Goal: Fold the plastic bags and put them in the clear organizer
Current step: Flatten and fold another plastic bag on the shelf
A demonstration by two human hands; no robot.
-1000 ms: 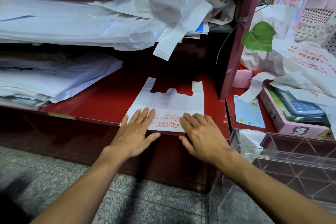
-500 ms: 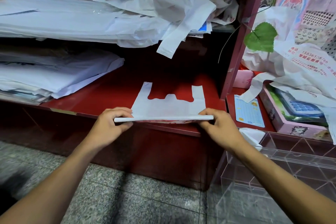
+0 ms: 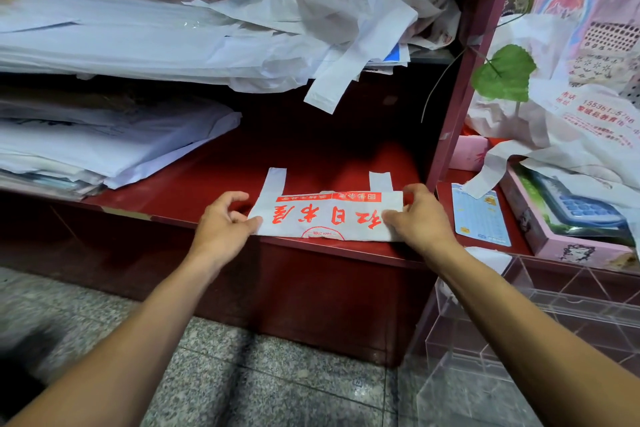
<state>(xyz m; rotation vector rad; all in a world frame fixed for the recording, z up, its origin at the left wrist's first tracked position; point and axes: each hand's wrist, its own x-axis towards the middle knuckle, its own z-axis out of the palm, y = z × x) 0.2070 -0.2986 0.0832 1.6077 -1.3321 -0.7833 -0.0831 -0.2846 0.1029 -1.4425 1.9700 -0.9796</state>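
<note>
Head view: left hand [image 3: 221,225] and right hand [image 3: 417,218] pinch the folded bag's [image 3: 325,218] ends, long axis left-right, handles pointing away.

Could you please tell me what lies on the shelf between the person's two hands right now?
In the head view, the folded white plastic bag with red print spans the gap; the left hand and right hand pinch its ends.

Green leaf [image 3: 504,73] — calculator [image 3: 585,210] in a pink box [image 3: 554,239] — blue card [image 3: 479,218]

"since 2008" on folded bag [image 3: 325,220]
</note>
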